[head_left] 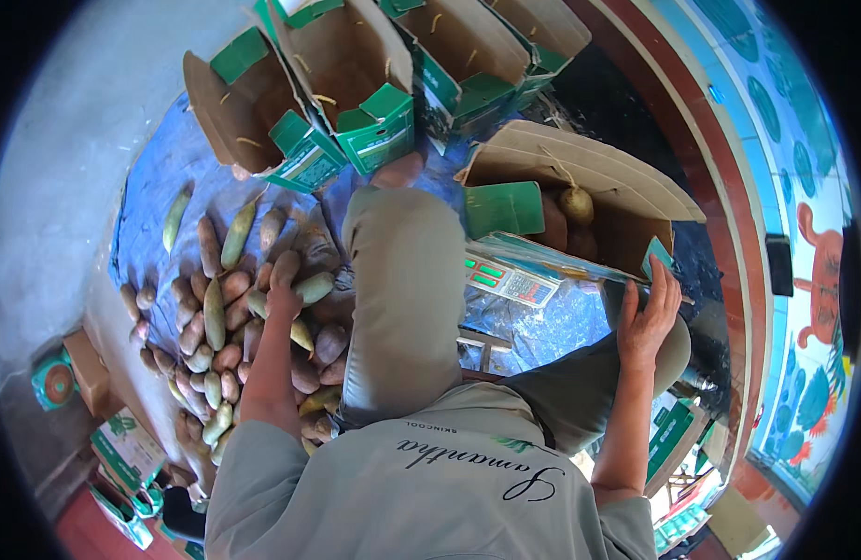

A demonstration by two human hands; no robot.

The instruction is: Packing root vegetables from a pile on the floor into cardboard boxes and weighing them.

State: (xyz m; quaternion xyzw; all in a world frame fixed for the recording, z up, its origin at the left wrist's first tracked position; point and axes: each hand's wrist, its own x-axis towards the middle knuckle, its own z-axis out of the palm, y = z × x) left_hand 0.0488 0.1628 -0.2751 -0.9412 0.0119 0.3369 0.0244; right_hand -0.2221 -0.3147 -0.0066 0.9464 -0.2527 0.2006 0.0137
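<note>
And the right hand, fingers loosely spread, touches the right-side open carton at its near edge, the left hand is in the brown-and-green produce on the left, grip impossible to tell, with four cartons standing far!

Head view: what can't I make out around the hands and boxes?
Head view throughout:
Left hand: finger placement, hidden by its own back.
Open box: bottom, hidden by its near side and vegetables.
Scale: the rest, hidden by the box.
Middle back boxes: far ends, cut off by the top edge.
</note>
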